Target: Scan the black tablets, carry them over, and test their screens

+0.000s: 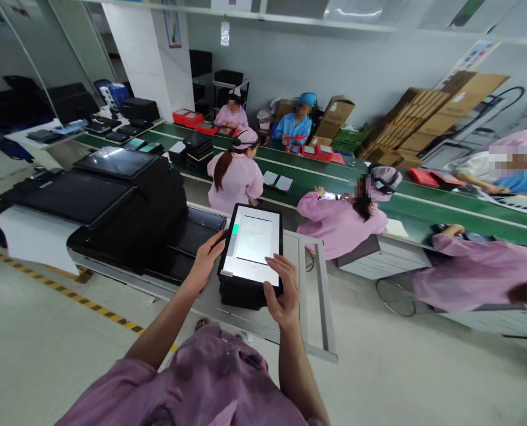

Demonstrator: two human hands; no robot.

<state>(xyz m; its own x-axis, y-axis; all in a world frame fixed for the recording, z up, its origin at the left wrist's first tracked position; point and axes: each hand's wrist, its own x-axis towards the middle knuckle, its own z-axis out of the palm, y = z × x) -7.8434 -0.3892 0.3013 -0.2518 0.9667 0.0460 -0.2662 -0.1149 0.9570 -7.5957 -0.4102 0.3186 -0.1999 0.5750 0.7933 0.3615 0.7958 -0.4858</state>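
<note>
Above the table [310,296], both hands' fingers [275,261] grip the lit tablet [252,245] edges.

No legible text found. The lit tablet [251,245], held between the left hand [207,255] and right hand [282,293], shows a white page with faint lines too small to read. The poster [173,23] on the pillar and the sheet [471,57] on the right wall carry print, but it is blurred. Markings on the cardboard boxes [427,115] cannot be made out.
</note>
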